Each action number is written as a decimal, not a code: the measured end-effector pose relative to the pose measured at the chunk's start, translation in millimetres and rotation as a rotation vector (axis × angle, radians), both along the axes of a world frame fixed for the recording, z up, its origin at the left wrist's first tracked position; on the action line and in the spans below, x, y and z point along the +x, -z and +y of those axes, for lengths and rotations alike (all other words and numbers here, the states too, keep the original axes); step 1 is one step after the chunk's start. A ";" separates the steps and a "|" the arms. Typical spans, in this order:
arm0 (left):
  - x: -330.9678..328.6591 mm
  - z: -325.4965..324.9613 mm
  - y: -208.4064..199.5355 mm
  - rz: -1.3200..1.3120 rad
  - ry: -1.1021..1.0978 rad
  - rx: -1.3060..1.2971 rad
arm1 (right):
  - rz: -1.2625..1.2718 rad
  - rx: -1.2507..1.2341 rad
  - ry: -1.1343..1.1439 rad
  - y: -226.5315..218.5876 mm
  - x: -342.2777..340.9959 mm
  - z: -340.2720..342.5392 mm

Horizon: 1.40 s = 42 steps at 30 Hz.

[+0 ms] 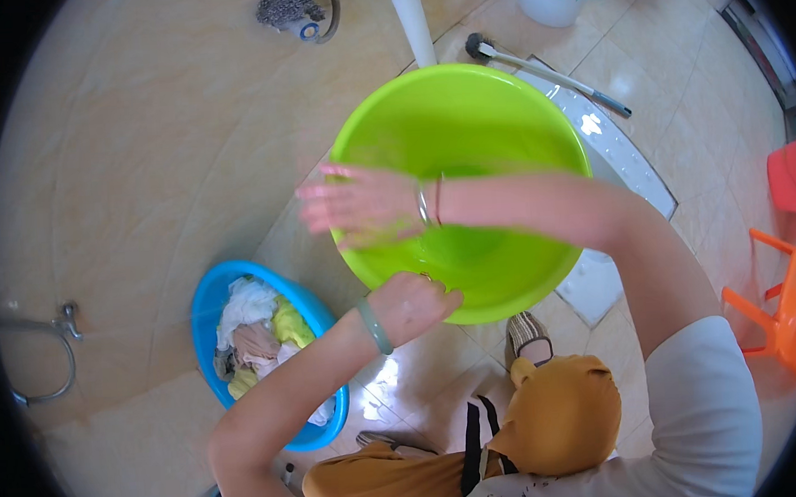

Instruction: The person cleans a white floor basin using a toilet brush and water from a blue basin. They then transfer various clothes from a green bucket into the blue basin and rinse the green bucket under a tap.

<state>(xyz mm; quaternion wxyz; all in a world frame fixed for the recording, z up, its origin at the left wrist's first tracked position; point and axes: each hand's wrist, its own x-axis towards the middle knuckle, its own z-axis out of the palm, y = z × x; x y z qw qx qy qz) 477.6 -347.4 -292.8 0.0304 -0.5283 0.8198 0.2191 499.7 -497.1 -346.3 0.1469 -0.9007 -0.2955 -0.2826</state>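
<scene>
A large lime-green basin tilts in front of me over the tiled floor. My left hand, with a jade bangle at its wrist, is closed on the basin's near rim; the fingertips are hidden. My right arm reaches across the basin's opening. At its end my right hand, wearing a silver bangle and a thin red cord, is over the left rim, smeared by motion. Its fingers look stretched out and apart, with nothing in them.
A blue tub of crumpled clothes stands at left. Behind the basin are a white pipe, a long-handled brush, a white floor fixture and a lined bin. An orange stool and red bucket stand right.
</scene>
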 end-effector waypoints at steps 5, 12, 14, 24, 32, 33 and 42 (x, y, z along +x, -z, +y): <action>-12.1 -1.3 8.6 0.021 0.037 -0.019 | 0.137 0.127 -0.130 -11.9 -42.6 19.1; -13.1 11.8 1.6 -0.022 -0.061 -0.075 | 0.164 -0.131 0.583 -25.6 10.9 -81.1; -10.8 0.8 4.8 -0.031 -0.046 -0.069 | -0.050 -0.189 0.709 -8.9 -18.4 -115.7; -8.0 2.4 7.8 0.030 0.003 -0.046 | 0.205 -0.231 0.682 -7.5 -2.3 -57.4; -11.5 5.8 13.9 0.105 -0.033 -0.085 | 0.152 0.249 0.045 3.2 -27.1 40.0; -13.4 0.3 14.2 0.106 -0.020 -0.079 | 0.190 0.190 -0.016 2.9 -42.8 28.3; -12.3 -7.3 6.0 0.069 -0.032 -0.082 | 0.053 -0.500 0.542 -15.9 9.8 -126.9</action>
